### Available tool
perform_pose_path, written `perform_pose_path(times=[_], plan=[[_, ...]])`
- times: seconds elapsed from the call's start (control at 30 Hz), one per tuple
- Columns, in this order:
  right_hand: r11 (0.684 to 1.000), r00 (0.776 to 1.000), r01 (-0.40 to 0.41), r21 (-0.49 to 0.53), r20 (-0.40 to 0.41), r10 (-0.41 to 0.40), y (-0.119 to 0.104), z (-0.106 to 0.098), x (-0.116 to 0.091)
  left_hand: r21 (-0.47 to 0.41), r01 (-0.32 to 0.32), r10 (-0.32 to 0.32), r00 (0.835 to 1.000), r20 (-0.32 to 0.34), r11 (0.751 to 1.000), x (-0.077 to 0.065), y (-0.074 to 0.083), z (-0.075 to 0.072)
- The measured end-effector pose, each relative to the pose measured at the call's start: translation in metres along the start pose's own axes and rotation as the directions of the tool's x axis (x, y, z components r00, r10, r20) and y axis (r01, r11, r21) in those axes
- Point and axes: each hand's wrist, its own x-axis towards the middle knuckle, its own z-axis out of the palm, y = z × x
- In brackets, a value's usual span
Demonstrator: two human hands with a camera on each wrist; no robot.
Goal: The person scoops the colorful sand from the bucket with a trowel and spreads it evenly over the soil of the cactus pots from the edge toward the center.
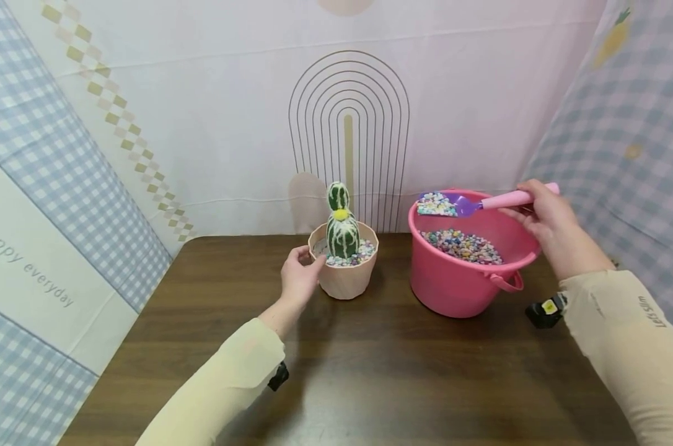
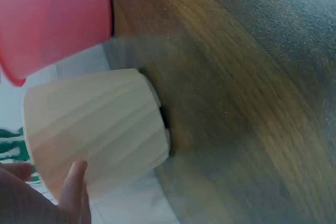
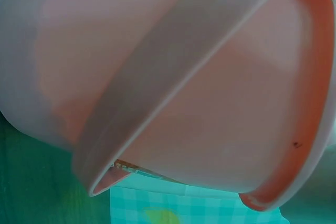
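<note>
A beige ribbed flowerpot [image 1: 345, 282] stands on the table, holding a green toy cactus [image 1: 343, 235] with a yellow flower, set in multicoloured pebbles. My left hand [image 1: 300, 275] grips the pot at its left rim; the left wrist view shows a finger [image 2: 73, 182] against the pot's side. My right hand [image 1: 551, 214] holds the pink handle of a small shovel [image 1: 467, 206]. Its purple blade carries pebbles above the pink bucket [image 1: 453, 291]. More multicoloured pebbles [image 1: 465, 244] lie inside the bucket. Only the bucket's outside and its handle [image 3: 152, 72] fill the right wrist view.
The dark wooden table [image 1: 359, 371] reaches back to a white patterned cloth [image 1: 230, 124]. Checked cloth hangs at both sides. The bucket stands a short way right of the flowerpot, its carrying handle lowered toward the front.
</note>
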Motion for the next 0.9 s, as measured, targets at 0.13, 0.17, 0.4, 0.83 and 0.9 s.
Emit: perform_pose_path(times=[0.13, 0.17, 0.4, 0.83, 0.9], plan=[[1.000, 1.000, -0.002, -0.003, -0.002, 0.002, -0.001, -0.001, -0.001, 0.010, -0.018, 0.018, 0.999, -0.037, 1.000, 0.006, -0.001, 0.004], [1.000, 1.000, -0.003, -0.003, 0.000, 0.003, -0.002, -0.001, -0.001, 0.006, -0.015, 0.016, 0.999, -0.037, 1.000, 0.008, -0.001, 0.004], [1.000, 0.999, -0.016, -0.008, 0.045, 0.016, -0.002, 0.002, -0.004, -0.013, 0.010, -0.011, 0.998, -0.060, 1.000, 0.024, -0.002, 0.001], [0.998, 0.996, 0.003, -0.059, 0.084, 0.002, 0.009, 0.009, -0.006, -0.047, -0.016, 0.011, 0.994, -0.106, 0.999, 0.015, -0.008, 0.004], [0.996, 0.995, 0.018, -0.082, 0.097, -0.010, 0.013, 0.012, -0.005, -0.046, -0.020, 0.015, 0.995, -0.098, 0.999, 0.017, -0.009, 0.004]])
